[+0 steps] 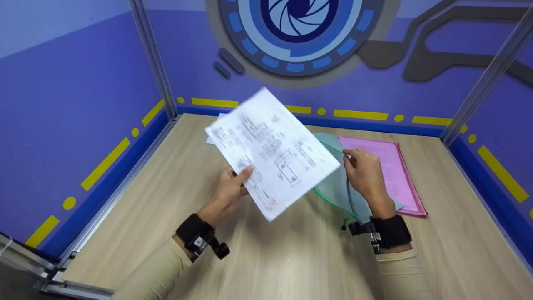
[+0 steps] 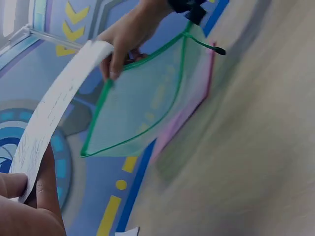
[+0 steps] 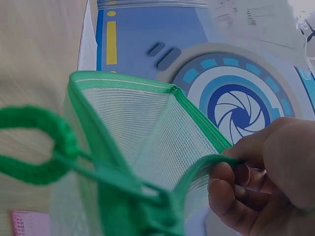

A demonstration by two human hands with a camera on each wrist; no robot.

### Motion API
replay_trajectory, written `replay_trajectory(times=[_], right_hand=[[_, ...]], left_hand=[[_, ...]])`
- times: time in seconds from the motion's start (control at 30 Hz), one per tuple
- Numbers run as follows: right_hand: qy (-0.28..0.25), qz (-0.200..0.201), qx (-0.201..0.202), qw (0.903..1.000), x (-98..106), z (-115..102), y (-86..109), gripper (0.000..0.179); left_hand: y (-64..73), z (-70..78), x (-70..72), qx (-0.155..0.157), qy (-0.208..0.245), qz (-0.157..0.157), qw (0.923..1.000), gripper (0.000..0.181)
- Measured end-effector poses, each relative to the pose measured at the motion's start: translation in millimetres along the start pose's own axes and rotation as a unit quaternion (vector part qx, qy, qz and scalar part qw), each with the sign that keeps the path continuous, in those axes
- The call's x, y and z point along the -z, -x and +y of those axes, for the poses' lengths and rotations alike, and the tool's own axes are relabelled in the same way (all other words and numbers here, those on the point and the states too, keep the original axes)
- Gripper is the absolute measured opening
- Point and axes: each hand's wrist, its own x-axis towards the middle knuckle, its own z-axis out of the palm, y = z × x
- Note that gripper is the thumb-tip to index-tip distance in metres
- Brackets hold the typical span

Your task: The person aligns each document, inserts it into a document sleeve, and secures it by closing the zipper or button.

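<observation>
From where I stand, the person's left hand [image 1: 227, 189] has a printed sheet [image 1: 270, 154] pinched near the middle of its lower-left edge, the thumb [image 1: 245, 174] across the printed face and the fingers behind. Nearly all of the sheet reaches away from that grip, up and to the right, held aslant in the air over the tabletop [image 1: 266, 258]; its line drawings and a small red mark near the bottom corner face the person. Seen from the left wrist, it bends in a curve, its far end close to the other hand. Whether it is one leaf or several, I cannot tell.

The right hand [image 1: 368, 173] is clamped too, thumb and fingers together on the rim [image 3: 120, 81] of a green mesh pouch [image 2: 142, 108]. That grip sits at the edge of the pouch's mouth, which gapes open, with the mesh hanging below and beside the fingers. A cord [image 2: 209, 46] with a dark tip dangles from the pouch. The sheet is outside the pouch, its right corner just beside the mouth; I cannot tell whether they touch.

Partly behind the green mesh, a pink pouch [image 1: 399, 177] lies on the tabletop. Another white paper [image 1: 211, 140] peeks out behind the sheet.
</observation>
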Motion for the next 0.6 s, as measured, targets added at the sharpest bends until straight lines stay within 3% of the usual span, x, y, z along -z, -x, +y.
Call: replay_trajectory(times=[0.1,0.3,0.5,0.6], right_hand=[[-0.005,-0.003,-0.005,1.0000,0.0,0.6,0.4,0.017],[-0.009,-0.013,-0.019,0.9997,-0.1,0.5,2.2,0.018],[-0.007,-0.023,-0.028,0.9993,-1.4,0.4,2.6,0.019],[-0.005,-0.026,-0.032,0.9991,-0.8,0.3,1.7,0.019]], left_hand=[[1.8,-20.2,-2.6,0.024,-0.024,-0.009,0.9994,0.031],[7.1,-49.5,-9.1,0.041,-0.078,-0.014,0.9960,0.030],[12.6,-56.2,-11.6,0.036,-0.150,-0.003,0.9880,0.027],[16.3,-51.8,-10.9,0.022,-0.204,-0.015,0.9787,0.027]])
